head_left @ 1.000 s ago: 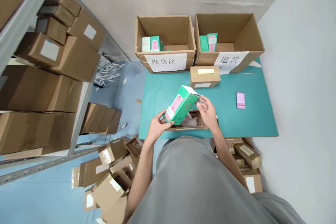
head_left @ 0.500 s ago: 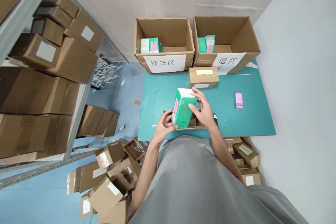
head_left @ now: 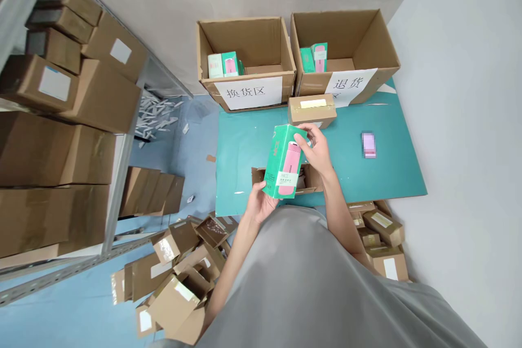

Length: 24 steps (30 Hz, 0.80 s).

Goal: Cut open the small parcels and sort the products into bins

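Both hands hold a green product box (head_left: 281,160) tilted above the table's front part. A pink device is printed on the face turned to me. My left hand (head_left: 260,204) grips its lower left corner, fingers partly hidden beneath it. At the upper right corner, my right hand (head_left: 316,147) is closed on the box, thumb on the front. Under the green box lies an open cardboard carton (head_left: 314,176), mostly covered, with something dark inside. A taped brown carton (head_left: 312,111) sits just beyond my right hand.
Two big open cartons stand at the back, left (head_left: 248,89) and right (head_left: 367,73), with paper signs and green boxes inside. A blurred pink item (head_left: 368,144) lies on the green table (head_left: 391,174). Shelving (head_left: 118,185) and heaped cartons (head_left: 171,299) are at left; more cartons (head_left: 383,234) lie at right.
The green box has been turned, so the side with the pink device now faces me. My left hand has shifted under its lower corner. The camera view has moved slightly.
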Motion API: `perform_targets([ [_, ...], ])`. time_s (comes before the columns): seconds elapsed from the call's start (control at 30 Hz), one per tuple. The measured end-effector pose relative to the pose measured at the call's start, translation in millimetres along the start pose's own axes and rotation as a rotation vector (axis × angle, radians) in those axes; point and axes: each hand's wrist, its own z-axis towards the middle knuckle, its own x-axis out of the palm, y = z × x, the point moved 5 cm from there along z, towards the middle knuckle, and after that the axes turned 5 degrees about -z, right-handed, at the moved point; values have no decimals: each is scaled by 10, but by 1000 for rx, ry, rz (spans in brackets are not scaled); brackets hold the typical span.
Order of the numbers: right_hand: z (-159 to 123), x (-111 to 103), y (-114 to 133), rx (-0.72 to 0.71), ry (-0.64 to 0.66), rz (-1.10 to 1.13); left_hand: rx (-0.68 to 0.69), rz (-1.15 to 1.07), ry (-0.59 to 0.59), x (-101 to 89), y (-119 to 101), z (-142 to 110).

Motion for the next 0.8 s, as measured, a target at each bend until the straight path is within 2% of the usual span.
perform_targets([
  [0.23, -46, -94, -14, 28, 7, -127, 277, 389, -83, 277, -184, -177],
  [0.33, -75, -36, 57, 58, 30, -177, 438, 594, -168, 350, -228, -273],
  [0.4, -107, 39, 137, 76, 23, -195, 496, 676, -207, 367, -233, -322],
  [0.57, -194, 228, 278, 80, -48, -182, 433, 612, -156, 242, -265, -359],
  [0.7, -260, 311, 153, 90, -110, -70, 267, 403, -129, -13, -304, -315],
  [0.8, -320, 360, 11, 107, -139, -13, 150, 373, -109, -169, -285, -286],
])
